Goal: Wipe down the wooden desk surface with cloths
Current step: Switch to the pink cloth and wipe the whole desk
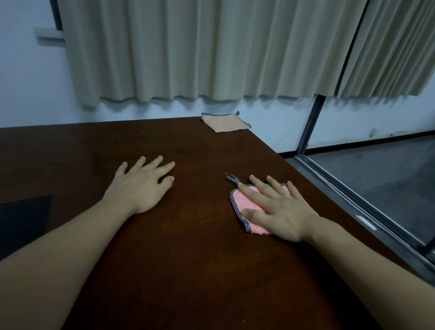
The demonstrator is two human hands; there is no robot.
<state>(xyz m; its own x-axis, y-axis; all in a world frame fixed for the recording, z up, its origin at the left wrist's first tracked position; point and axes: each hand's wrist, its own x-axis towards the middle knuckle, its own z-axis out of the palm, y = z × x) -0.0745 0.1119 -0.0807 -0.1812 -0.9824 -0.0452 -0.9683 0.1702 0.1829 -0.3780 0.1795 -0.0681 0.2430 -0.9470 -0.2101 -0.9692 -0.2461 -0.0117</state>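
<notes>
Desk (193,246) wiping shot, dark brown wood filling most of the lower frame, with two cloths on it and two hands.

Right hand (277,210), right of center, is flat with the fingers straight and a bit spread, pressing down on a pink cloth (247,203). That cloth has a dark checkered trim and a little loop sticking out at its upper left, and it peeks out from under the palm toward the left and bottom. Nothing is pinched or curled around, just a flat palm on top of it.

Left hand (140,181) sits left of center, fingers relaxed and slightly spread, fingertips and palm resting straight on the bare wood. No cloth under it. The two hands are well apart, both bare forearms running in from the bottom corners.

Second cloth is a peach-colored one (224,123) with a dark edge, folded flat at the far corner of the desk, upper middle of the frame, well away from both hands.

Further out: two beige curtain panels (201,35) hang across the top, a white wall (0,61) behind, and grey floor (406,179) past the desk's right edge.
</notes>
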